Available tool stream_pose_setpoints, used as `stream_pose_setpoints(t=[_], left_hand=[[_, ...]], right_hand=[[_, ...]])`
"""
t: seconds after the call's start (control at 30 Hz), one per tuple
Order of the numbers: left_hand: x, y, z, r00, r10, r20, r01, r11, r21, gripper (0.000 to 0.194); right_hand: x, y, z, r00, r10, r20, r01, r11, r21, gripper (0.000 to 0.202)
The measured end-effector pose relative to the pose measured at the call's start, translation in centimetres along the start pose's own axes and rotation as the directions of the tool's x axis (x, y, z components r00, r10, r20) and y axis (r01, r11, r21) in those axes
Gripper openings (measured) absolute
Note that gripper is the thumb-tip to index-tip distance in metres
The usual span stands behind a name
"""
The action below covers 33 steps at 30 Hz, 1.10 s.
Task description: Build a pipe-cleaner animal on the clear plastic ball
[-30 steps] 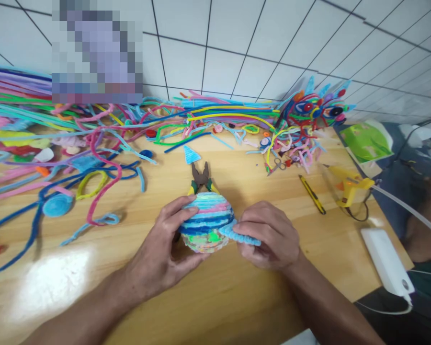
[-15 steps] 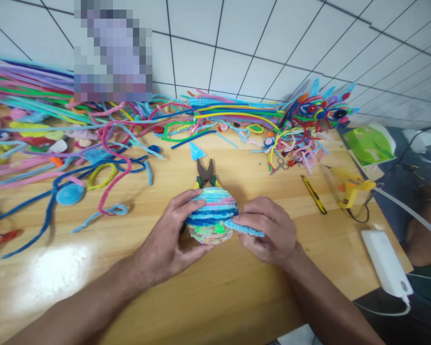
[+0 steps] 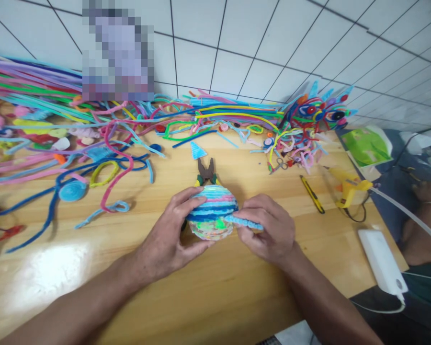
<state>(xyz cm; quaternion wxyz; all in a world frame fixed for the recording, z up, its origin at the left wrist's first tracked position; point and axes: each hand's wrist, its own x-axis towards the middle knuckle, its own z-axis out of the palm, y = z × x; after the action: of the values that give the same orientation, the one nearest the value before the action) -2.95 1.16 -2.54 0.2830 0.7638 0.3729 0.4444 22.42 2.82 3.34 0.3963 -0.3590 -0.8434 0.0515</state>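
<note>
Flatter in tilt than a second ago, the pale blue fuzzy strip [image 3: 243,221] now reaches more nearly level from the right hand [image 3: 267,230] to the striped round piece [image 3: 212,213]. Both hands and the piece appear slightly higher in the frame, though the surrounding things have shifted too.

At the centre of the frame, the round piece sits within the left hand [image 3: 161,239], whose fingers are spread, tips over its upper left side and thumb under its lower edge. Right-hand fingers are pinched narrow on the strip, its inner end touching the piece's right side.

Dark-jawed pliers [image 3: 206,172] lie just above the piece in the frame, their handles partly hidden by it, with a light blue triangle [image 3: 198,151] near their tips. Tangled fuzzy stems [image 3: 32,105] fill the upper left of the counter [image 3: 187,306]. Toward the right are a yellow cutter [image 3: 312,194], a yellow glue gun [image 3: 352,191] and, lower down, a white box [image 3: 382,262]. Another person's arm [image 3: 422,223] shows at the right edge.
</note>
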Motion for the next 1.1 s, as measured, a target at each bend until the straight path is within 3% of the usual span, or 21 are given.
stream_pose_setpoints(t=[0.23, 0.4, 0.53, 0.7, 0.93, 1.1], left_hand=[[0.5, 0.4, -1.3, 0.998, 0.045, 0.037, -0.044, 0.999, -0.006, 0.100], [2.4, 3.0, -2.5, 0.996, 0.089, 0.024, -0.091, 0.994, 0.065, 0.073], [4.4, 4.1, -1.9, 0.994, 0.109, 0.026, -0.110, 0.993, 0.030, 0.042], [5.7, 3.5, -0.5, 0.995, 0.102, -0.010, -0.103, 0.995, -0.011, 0.011], [5.6, 3.0, 0.3, 0.995, 0.038, -0.091, -0.041, 0.999, -0.032, 0.004], [5.4, 2.9, 0.4, 0.995, 0.024, -0.092, -0.030, 0.998, -0.055, 0.004]], right_hand=[[0.2, 0.1, 0.2, 1.000, -0.010, -0.014, 0.011, 1.000, 0.023, 0.030], [0.6, 0.2, 0.8, 0.998, 0.023, -0.057, -0.018, 0.996, 0.083, 0.025], [0.9, 0.4, 1.2, 0.997, 0.039, -0.059, -0.030, 0.989, 0.143, 0.021], [1.1, 0.7, 1.3, 0.998, 0.037, -0.041, -0.030, 0.985, 0.169, 0.016], [0.8, 2.5, 0.2, 0.980, 0.177, 0.091, -0.194, 0.949, 0.249, 0.011], [0.2, 3.3, 0.5, 0.987, 0.139, 0.082, -0.155, 0.955, 0.253, 0.008]])
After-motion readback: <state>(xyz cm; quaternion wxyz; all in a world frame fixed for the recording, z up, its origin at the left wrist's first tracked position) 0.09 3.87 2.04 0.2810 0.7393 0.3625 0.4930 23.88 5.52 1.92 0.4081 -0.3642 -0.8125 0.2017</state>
